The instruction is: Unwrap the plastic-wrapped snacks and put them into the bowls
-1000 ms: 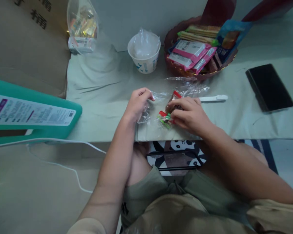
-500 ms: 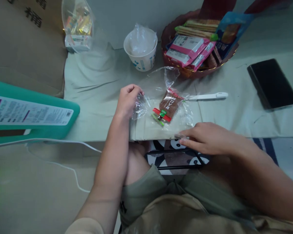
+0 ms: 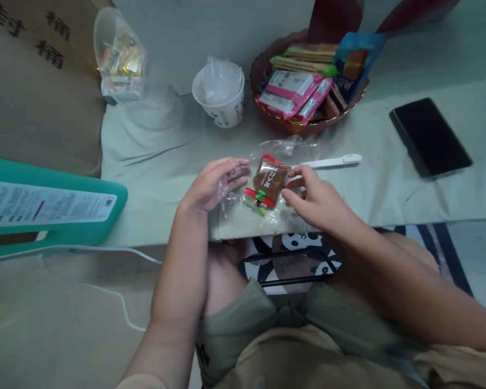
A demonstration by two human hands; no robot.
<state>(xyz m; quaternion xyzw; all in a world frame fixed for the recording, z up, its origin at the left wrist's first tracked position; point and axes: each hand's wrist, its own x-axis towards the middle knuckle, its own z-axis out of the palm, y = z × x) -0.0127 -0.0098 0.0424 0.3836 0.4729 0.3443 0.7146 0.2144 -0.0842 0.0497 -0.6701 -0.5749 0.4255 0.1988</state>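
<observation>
A small brown snack packet (image 3: 271, 179) with red ends and a green mark lies on a crumpled clear plastic bag (image 3: 273, 219) at the front of the table. To its left is my left hand (image 3: 218, 181), fingers stretched out and apart, with some of the clear plastic against it. My right hand (image 3: 318, 200) is at the packet's right side, its fingers curved and the thumb apart. It holds nothing I can see; whether its fingertips touch the packet, I cannot tell. A smaller green-edged packet (image 3: 254, 204) lies partly under the brown one.
Behind stand a paper cup (image 3: 222, 111) with plastic in it and a basket (image 3: 303, 128) of wrapped snacks. A white stick-like tool (image 3: 336, 161) and a black phone (image 3: 431, 138) lie to the right. On the left are a bag of sweets (image 3: 123, 65) and a teal container (image 3: 115, 200).
My right hand has left the plastic's near edge and moved up to the packet's right side. My left hand's fingers have gone from a pinch on the plastic to stretched out. The view has shifted slightly.
</observation>
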